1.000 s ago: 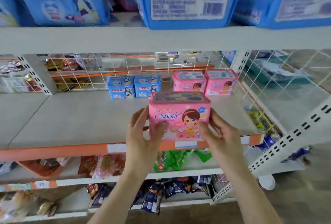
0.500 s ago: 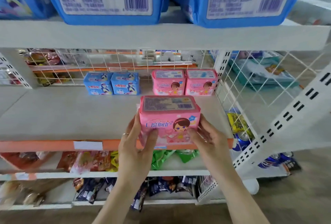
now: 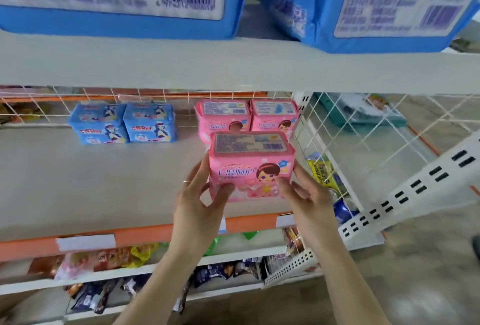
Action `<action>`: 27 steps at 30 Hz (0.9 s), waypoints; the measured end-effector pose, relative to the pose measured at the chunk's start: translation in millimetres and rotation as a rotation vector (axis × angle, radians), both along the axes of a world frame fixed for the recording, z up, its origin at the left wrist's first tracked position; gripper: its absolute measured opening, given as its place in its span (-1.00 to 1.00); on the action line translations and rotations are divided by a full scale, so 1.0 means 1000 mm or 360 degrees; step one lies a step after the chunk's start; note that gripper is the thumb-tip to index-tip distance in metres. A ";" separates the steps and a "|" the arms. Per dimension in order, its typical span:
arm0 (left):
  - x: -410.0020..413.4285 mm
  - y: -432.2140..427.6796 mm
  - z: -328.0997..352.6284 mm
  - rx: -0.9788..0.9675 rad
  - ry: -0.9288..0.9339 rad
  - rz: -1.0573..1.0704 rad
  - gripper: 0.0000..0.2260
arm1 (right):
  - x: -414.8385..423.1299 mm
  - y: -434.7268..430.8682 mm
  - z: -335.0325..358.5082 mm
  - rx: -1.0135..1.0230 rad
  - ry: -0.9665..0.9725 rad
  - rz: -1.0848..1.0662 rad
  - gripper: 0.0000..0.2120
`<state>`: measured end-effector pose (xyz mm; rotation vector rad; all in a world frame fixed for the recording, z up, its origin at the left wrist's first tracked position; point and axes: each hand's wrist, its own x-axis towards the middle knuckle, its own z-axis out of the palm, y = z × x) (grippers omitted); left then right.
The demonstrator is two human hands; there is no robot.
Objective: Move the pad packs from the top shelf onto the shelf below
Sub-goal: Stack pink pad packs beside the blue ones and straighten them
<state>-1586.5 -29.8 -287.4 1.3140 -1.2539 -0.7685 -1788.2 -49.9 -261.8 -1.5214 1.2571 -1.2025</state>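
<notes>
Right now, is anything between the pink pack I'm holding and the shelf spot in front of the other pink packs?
Nothing visible. The held pink pack is over bare shelf, just in front of the two pink packs.

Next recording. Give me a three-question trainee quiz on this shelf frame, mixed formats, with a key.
1. True or false: the left hand and the right hand both grip the pink pack.
2. Multiple choice: how many small blue packs stand at the back of the shelf under the hands? A one, B two, C four.
3. Fill in: the rear pink packs stand to the ___ of the blue packs.

Key: 1 true; 2 B; 3 right.
</notes>
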 end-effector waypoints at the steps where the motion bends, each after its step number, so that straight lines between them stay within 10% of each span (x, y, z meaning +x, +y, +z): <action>1: -0.001 -0.005 -0.003 0.0011 0.0010 -0.0016 -0.42 | 0.000 -0.002 -0.002 0.0012 0.0034 -0.0042 -0.57; 27: -0.080 -0.136 -0.050 0.0273 -0.0282 -0.0029 -0.33 | -0.053 -0.134 -0.051 0.0175 0.0253 -0.0353 -0.64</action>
